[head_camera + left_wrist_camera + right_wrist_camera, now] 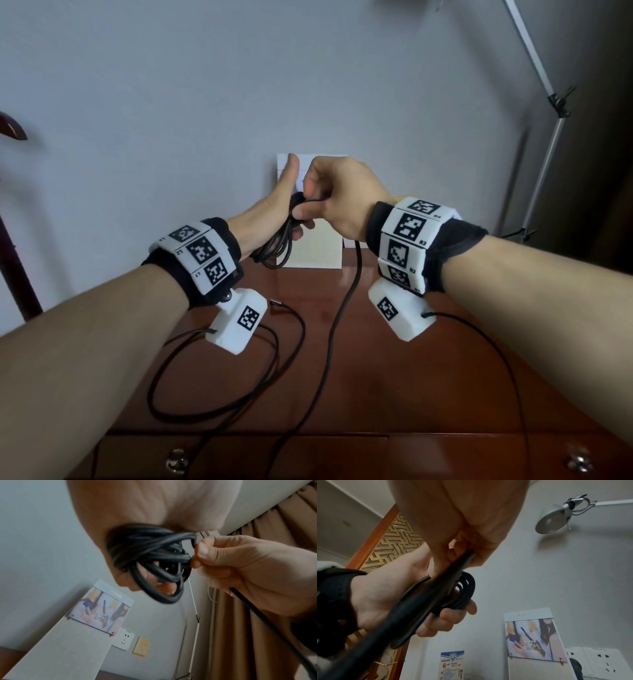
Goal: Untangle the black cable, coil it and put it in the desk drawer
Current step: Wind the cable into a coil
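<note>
The black cable (274, 245) is partly wound into several loops that hang from my left hand (274, 209), raised above the back of the desk; the fingers curl round the loops (150, 555), thumb pointing up. My right hand (329, 198) pinches a strand of the cable (193, 545) right against the coil. From it the loose length (342, 308) drops to the desk (376, 377), runs forward over the front edge and loops back to a plug end (275, 303). The coil (460, 597) also shows in the right wrist view. A shut drawer front with metal knobs (176, 460) lies below the desk edge.
A standing calendar card (318, 246) leans on the wall behind my hands. A floor lamp pole (544, 144) rises at the right, a dark wooden stand (13, 219) at the left. Wall sockets (123, 641) sit low on the wall. Thin sensor wires (496, 349) trail from both wrists.
</note>
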